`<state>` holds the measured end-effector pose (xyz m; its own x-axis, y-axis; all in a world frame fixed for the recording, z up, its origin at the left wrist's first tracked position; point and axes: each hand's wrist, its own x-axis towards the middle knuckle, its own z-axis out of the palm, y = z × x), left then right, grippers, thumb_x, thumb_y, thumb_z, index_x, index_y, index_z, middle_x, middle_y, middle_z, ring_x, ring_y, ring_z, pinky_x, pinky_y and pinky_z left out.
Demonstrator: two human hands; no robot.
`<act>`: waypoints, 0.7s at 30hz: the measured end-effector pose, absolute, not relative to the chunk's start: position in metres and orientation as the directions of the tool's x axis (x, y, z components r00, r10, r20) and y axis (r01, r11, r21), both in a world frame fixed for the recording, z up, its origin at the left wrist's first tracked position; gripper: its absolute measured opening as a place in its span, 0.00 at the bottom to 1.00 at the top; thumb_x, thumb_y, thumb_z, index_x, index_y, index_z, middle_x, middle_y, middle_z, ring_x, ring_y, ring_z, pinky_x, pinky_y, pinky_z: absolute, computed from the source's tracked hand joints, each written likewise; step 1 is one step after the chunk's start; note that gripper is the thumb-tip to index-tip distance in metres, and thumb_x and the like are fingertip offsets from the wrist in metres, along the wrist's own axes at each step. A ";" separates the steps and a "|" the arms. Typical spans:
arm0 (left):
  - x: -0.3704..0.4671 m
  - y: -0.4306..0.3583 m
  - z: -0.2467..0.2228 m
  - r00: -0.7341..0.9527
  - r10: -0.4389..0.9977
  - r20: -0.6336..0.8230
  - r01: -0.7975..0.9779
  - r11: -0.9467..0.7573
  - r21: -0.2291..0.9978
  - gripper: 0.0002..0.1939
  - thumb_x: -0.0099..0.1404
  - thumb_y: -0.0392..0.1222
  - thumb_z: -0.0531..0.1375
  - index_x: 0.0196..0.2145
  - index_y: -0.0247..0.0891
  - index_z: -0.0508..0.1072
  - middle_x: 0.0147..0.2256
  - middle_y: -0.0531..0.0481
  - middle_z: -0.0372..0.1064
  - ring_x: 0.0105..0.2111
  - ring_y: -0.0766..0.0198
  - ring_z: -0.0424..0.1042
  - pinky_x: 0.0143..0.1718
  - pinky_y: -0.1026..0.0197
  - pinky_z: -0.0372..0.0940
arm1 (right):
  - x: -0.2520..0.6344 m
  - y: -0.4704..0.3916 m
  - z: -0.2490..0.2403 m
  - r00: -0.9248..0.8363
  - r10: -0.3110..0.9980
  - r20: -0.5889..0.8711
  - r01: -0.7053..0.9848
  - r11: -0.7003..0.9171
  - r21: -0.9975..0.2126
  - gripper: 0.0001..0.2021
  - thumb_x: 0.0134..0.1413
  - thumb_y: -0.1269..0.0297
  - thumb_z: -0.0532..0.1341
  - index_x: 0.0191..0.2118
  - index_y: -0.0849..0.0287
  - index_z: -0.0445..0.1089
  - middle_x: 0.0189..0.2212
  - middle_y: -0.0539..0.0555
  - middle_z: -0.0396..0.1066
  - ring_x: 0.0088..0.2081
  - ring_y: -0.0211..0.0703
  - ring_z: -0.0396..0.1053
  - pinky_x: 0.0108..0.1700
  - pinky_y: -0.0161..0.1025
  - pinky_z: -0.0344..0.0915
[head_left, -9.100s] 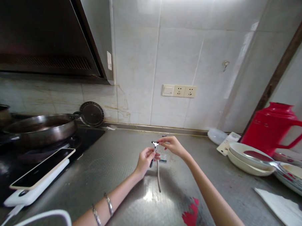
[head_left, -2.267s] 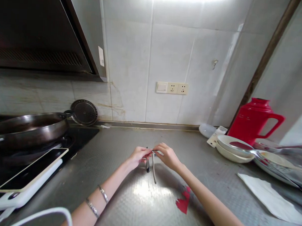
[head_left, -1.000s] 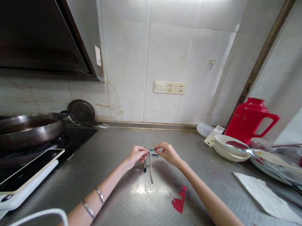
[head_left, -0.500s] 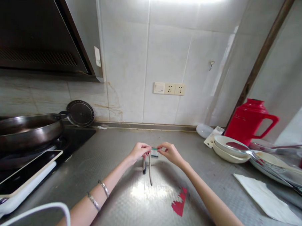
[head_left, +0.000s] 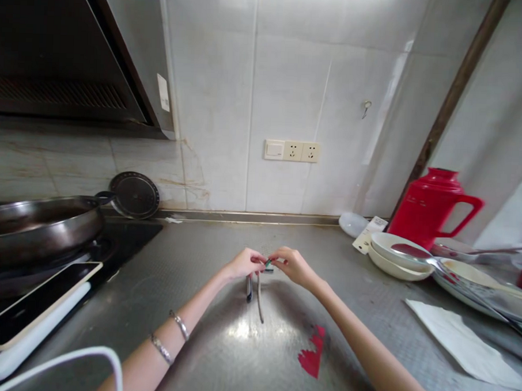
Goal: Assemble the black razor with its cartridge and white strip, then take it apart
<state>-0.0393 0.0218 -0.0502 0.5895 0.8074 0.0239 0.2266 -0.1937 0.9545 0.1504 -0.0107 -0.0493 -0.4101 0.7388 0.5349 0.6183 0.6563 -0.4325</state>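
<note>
My left hand (head_left: 247, 263) and my right hand (head_left: 290, 262) meet over the middle of the metal counter, fingertips pinched close together. Between them shows a small green piece (head_left: 268, 263), held at both sides; its kind is too small to tell. Just under it is a small dark, flat edge (head_left: 269, 271). A thin grey cord (head_left: 260, 304) extends toward me from beneath my left fingers. Beside it lies a short dark, shiny strip (head_left: 249, 290), its upper end hidden by that hand. Whether my left hand grips the cord or strip, I cannot tell.
A torn red patch (head_left: 312, 353) marks the counter between my forearms. At left are a pan (head_left: 43, 223), a phone (head_left: 35, 301) and a white cable (head_left: 94, 352). Bowls (head_left: 398, 268), a red thermos jug (head_left: 433, 209) and a white paper sheet (head_left: 466, 343) stand or lie at right.
My hands have drawn closer together, the right one moving left. The green piece, stretched flat between them before with a pale part below, now looks smaller and tilted.
</note>
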 end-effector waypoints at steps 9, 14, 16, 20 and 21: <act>-0.031 0.019 -0.047 0.421 0.907 -0.008 -0.070 0.041 0.997 0.07 0.48 0.34 0.65 0.25 0.30 0.71 0.24 0.46 0.73 0.27 0.65 0.72 0.29 0.66 0.64 | 0.143 -0.013 -0.048 -0.184 0.721 0.668 0.626 0.610 -0.486 0.09 0.55 0.64 0.55 0.35 0.57 0.72 0.30 0.55 0.71 0.34 0.41 0.66 0.30 0.34 0.64; -0.028 0.015 -0.044 0.307 0.948 -0.079 -0.325 0.183 0.928 0.07 0.47 0.34 0.66 0.26 0.29 0.72 0.26 0.44 0.73 0.28 0.65 0.73 0.28 0.67 0.65 | 0.138 -0.017 -0.048 -0.186 0.660 0.728 0.661 0.632 -0.404 0.09 0.54 0.62 0.56 0.37 0.56 0.71 0.33 0.55 0.70 0.37 0.43 0.65 0.30 0.35 0.65; -0.026 0.011 -0.043 0.293 0.952 -0.085 -0.392 0.201 0.898 0.07 0.47 0.33 0.66 0.26 0.29 0.73 0.26 0.45 0.73 0.27 0.66 0.72 0.27 0.67 0.66 | 0.135 -0.018 -0.048 -0.187 0.646 0.741 0.691 0.622 -0.368 0.09 0.53 0.61 0.57 0.38 0.55 0.71 0.35 0.55 0.70 0.39 0.44 0.64 0.32 0.36 0.66; -0.019 0.003 -0.041 0.277 0.955 -0.106 -0.441 0.225 0.869 0.05 0.46 0.31 0.65 0.23 0.29 0.73 0.24 0.48 0.71 0.25 0.70 0.69 0.26 0.68 0.65 | 0.133 -0.021 -0.047 -0.200 0.641 0.741 0.731 0.601 -0.323 0.08 0.53 0.61 0.58 0.37 0.54 0.70 0.36 0.55 0.69 0.40 0.44 0.64 0.36 0.38 0.65; -0.018 0.002 -0.041 0.273 0.956 -0.108 -0.438 0.223 0.871 0.04 0.46 0.32 0.65 0.23 0.30 0.73 0.24 0.48 0.70 0.24 0.70 0.69 0.26 0.69 0.64 | 0.133 -0.021 -0.047 -0.207 0.643 0.737 0.734 0.600 -0.317 0.07 0.54 0.61 0.57 0.37 0.54 0.70 0.36 0.54 0.69 0.40 0.44 0.64 0.37 0.38 0.65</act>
